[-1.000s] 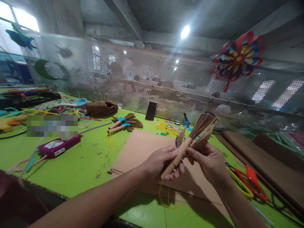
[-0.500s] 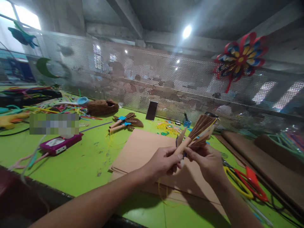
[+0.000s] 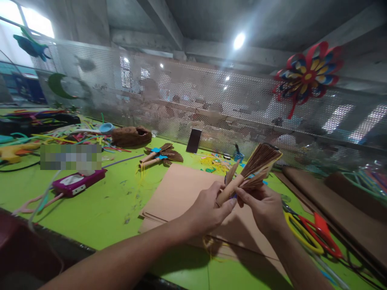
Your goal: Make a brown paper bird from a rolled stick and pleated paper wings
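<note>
Between my hands is a brown paper craft bird (image 3: 231, 189), with a rolled tube body, a pleated fan tail and pleated side wings. My left hand (image 3: 213, 205) is closed around the lower part of the tube. The thumb and fingers of my right hand (image 3: 261, 203) pinch the base of the right-hand wing where it meets the tube. Yellow string (image 3: 211, 245) hangs below my left hand. Under both hands lie stacked sheets of brown paper (image 3: 175, 189). Two similar paper birds (image 3: 161, 155) with blue pieces on them rest farther back on the green table (image 3: 117, 201).
Scissors with yellow handles (image 3: 302, 233) and a red-handled tool (image 3: 323, 233) lie right of my right arm. A purple power strip (image 3: 78, 183) with cords sits at left. A phone (image 3: 194, 140) leans near the mesh panel (image 3: 242, 100). Colourful scraps (image 3: 213, 163) lie behind the paper.
My left hand has shifted its hold on the tube, its thumb now lower along the side. The fan tail has turned slightly and looks wider. My right hand keeps its pinch.
</note>
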A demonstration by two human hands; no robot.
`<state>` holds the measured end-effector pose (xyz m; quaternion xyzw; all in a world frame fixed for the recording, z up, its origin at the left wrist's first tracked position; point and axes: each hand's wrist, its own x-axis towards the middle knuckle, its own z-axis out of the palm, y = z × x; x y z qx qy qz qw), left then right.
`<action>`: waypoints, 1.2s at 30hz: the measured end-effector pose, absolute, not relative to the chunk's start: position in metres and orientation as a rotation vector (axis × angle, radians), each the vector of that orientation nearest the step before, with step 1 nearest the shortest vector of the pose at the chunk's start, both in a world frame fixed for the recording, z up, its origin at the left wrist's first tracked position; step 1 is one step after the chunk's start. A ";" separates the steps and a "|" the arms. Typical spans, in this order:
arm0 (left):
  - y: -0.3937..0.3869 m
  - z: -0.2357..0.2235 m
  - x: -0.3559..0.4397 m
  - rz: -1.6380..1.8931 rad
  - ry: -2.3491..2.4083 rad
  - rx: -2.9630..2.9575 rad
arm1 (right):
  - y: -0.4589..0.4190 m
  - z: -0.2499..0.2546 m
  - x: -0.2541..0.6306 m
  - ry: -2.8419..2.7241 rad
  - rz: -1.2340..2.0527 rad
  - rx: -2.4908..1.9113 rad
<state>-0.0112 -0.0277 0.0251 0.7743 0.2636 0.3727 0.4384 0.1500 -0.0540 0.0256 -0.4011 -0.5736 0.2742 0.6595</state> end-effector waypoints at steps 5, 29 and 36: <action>-0.026 0.024 -0.012 0.930 0.698 2.012 | -0.056 0.023 0.151 -1.304 0.650 -0.893; -0.020 0.024 -0.012 0.938 0.654 2.136 | -0.059 0.030 0.152 -1.272 0.696 -0.884; -0.020 0.022 -0.011 0.939 0.632 2.117 | -0.056 0.027 0.156 -1.214 0.763 -0.974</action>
